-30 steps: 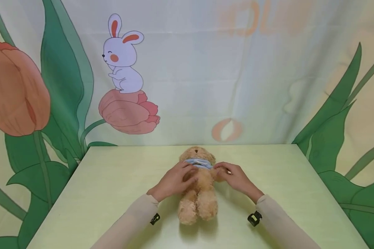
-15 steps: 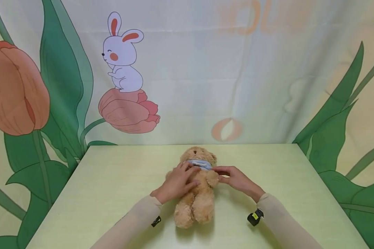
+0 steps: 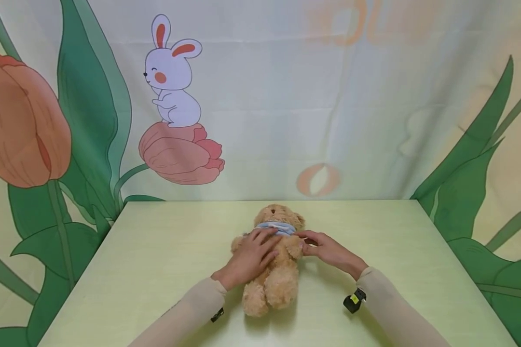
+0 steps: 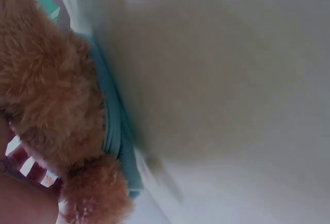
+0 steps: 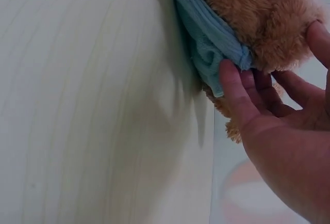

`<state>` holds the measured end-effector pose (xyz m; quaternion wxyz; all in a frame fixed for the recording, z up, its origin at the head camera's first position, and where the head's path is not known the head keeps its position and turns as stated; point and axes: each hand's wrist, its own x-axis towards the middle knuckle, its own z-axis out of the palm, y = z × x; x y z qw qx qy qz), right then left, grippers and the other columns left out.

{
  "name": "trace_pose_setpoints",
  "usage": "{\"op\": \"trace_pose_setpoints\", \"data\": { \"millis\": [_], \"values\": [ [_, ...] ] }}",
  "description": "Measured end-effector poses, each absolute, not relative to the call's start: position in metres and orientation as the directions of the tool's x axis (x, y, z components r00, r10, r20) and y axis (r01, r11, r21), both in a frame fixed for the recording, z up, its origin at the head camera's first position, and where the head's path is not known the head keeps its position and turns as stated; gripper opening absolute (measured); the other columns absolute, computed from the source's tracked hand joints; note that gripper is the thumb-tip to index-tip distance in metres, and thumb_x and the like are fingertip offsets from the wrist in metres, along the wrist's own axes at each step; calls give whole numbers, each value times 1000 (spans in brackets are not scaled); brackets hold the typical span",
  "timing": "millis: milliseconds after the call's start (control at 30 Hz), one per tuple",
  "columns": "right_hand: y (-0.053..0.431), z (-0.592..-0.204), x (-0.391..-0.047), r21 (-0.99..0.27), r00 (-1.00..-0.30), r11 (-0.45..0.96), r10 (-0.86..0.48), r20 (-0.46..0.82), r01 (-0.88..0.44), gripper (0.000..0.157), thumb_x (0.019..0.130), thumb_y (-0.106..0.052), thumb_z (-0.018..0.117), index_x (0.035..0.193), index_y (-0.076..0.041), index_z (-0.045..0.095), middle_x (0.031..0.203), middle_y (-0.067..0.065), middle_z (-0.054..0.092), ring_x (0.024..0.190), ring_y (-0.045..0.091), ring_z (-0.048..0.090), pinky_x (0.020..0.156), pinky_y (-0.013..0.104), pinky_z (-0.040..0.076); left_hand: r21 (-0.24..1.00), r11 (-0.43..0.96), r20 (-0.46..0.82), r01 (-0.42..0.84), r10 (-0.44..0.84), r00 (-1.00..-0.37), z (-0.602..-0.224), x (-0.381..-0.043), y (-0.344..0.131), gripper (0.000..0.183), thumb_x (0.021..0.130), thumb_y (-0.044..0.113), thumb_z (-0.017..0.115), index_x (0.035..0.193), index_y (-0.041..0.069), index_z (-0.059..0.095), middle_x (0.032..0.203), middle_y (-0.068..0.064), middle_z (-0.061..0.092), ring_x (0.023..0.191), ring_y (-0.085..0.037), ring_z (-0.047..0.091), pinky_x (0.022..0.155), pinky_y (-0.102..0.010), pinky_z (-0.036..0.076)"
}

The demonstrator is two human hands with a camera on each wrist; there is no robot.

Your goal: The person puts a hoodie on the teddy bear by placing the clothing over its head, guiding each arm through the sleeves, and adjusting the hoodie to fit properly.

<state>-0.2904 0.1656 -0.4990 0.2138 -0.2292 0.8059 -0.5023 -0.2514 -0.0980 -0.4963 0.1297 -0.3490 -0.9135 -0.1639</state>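
Note:
A light brown teddy bear (image 3: 282,284) lies on its back on the table, its head towards the far edge. Blue cloth (image 3: 282,227) wraps its neck, and in the left wrist view the blue cloth (image 4: 114,115) runs along its back. My left hand (image 3: 247,258) rests across the bear's chest with fingers extended. At the bear's arm on the right side, my right hand (image 3: 330,250) has its thumb on the fur and its fingers against the blue cloth (image 5: 206,33), gripping between them. The left palm's underside is hidden.
The pale green table (image 3: 165,255) ends at a printed backdrop (image 3: 260,96) with a rabbit and tulips. Small black devices (image 3: 353,301) hang at both wrists, below the beige sleeves (image 3: 390,303).
The bear has turned slightly, its legs shifting left and its head right. My right hand has moved to the outer side of the bear's arm. My left hand stays on the chest.

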Motion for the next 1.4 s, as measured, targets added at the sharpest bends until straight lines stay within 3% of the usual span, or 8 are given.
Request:
{"op": "trace_pose_setpoints", "data": {
  "millis": [167, 367, 533, 700, 900, 1067, 1267, 1400],
  "values": [
    [165, -497, -289, -927, -776, 365, -609, -165, -90, 62, 99, -42, 54, 151, -15, 35, 154, 12, 39, 141, 31, 39, 111, 49, 39, 247, 693, 299, 677, 611, -733, -502, -247, -98, 50, 108, 31, 37, 153, 11, 34, 157, -10, 34, 144, -31, 31, 116, -49, 32],
    [160, -497, -287, -894, -789, 424, -595, -155, -144, 66, 93, -42, 65, 150, -22, 38, 160, 12, 31, 148, 36, 27, 115, 59, 28, 260, 715, 262, 649, 595, -760, -505, -247, -98, 56, 107, 37, 35, 156, 11, 26, 156, -11, 32, 141, -31, 29, 114, -49, 34],
    [153, -497, -288, -858, -816, 471, -567, -115, -206, 68, 89, -40, 70, 147, -16, 43, 154, 14, 39, 143, 38, 34, 113, 58, 32, 235, 728, 262, 644, 591, -763, -504, -247, -96, 58, 107, 40, 35, 156, 11, 25, 155, -11, 33, 139, -31, 30, 112, -48, 35],
    [147, -497, -285, -827, -835, 504, -545, -81, -249, 54, 91, -36, 70, 135, -13, 50, 148, 14, 46, 142, 38, 38, 111, 55, 37, 201, 732, 267, 651, 598, -755, -506, -246, -94, 58, 107, 40, 35, 156, 11, 26, 154, -10, 35, 137, -30, 32, 112, -47, 35],
    [146, -496, -283, -773, -834, 517, -551, 28, -367, 35, 92, -27, 69, 121, -12, 55, 131, 13, 58, 129, 36, 51, 96, 49, 49, 170, 741, 291, 649, 592, -752, -505, -245, -90, 56, 106, 40, 37, 155, 13, 31, 151, -8, 38, 134, -29, 34, 113, -48, 33],
    [145, -498, -283, -701, -837, 552, -535, 117, -451, 25, 92, -24, 70, 108, -13, 55, 108, 5, 63, 109, 26, 59, 88, 40, 49, 163, 748, 291, 644, 587, -756, -501, -244, -87, 54, 106, 39, 38, 153, 14, 35, 145, -9, 42, 132, -30, 35, 110, -53, 32],
    [142, -499, -283, -625, -842, 601, -507, 185, -499, 17, 92, -17, 69, 98, -14, 53, 84, -2, 55, 78, 12, 51, 69, 26, 42, 153, 759, 290, 632, 577, -763, -500, -245, -83, 50, 106, 39, 38, 150, 16, 41, 147, -9, 40, 137, -31, 34, 111, -54, 32],
    [136, -502, -282, -545, -870, 683, -434, 233, -487, 17, 91, -11, 68, 92, -14, 51, 73, -4, 51, 64, 10, 44, 59, 23, 37, 143, 761, 291, 633, 579, -762, -501, -245, -80, 49, 106, 39, 37, 150, 18, 41, 151, -7, 38, 138, -29, 35, 112, -53, 31]
  ]
}}
